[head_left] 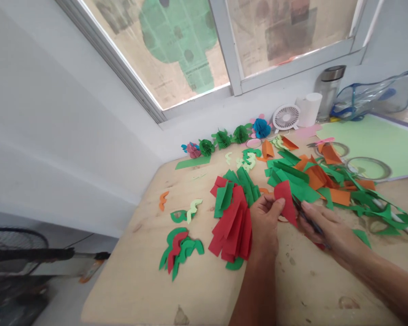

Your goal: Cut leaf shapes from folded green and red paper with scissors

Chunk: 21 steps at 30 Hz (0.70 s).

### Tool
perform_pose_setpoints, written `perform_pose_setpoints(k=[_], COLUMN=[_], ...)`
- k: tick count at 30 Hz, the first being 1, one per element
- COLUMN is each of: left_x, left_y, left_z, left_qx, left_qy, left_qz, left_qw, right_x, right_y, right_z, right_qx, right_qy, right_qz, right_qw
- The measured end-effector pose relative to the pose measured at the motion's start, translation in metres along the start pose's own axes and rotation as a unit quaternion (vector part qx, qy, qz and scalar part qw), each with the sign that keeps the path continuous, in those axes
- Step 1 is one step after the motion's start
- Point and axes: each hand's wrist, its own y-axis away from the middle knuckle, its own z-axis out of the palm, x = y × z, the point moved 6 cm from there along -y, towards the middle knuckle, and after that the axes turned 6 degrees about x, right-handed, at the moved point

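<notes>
Between thumb and fingers, my left hand (pixel 265 217) pinches a folded piece of red paper (pixel 285 201). My right hand (pixel 321 224) grips dark scissors (pixel 311 217), whose blades meet the right edge of that paper; their handles are mostly covered by my fingers. Beside my left wrist lies a fanned pile of folded red paper pieces (pixel 233 228), with folded green paper pieces (pixel 246 185) behind it. Further left rest wavy green and red cut-outs (pixel 180 249). Green and orange paper scraps (pixel 316 174) are heaped beyond my right hand.
Tissue-paper flowers (pixel 222 138), a small white fan (pixel 286 117), a white cup (pixel 309 109) and a bottle (pixel 330 93) line the wall. Tape rolls (pixel 369 168) sit on a pale green sheet (pixel 404 147) at right. The wooden table (pixel 132 285) ends at left.
</notes>
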Motion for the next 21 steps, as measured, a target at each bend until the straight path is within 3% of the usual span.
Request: perform_pose_setpoints(k=[21], left_x=[0.012], left_y=[0.002], left_z=[0.002], left_qx=[-0.035], left_qy=[-0.092], left_qz=[0.030], left_qw=[0.995], right_x=[-0.001], right_y=[0.005], right_z=[0.007], right_qx=[-0.024], right_qy=[0.032], right_qz=[0.024], right_qw=[0.999])
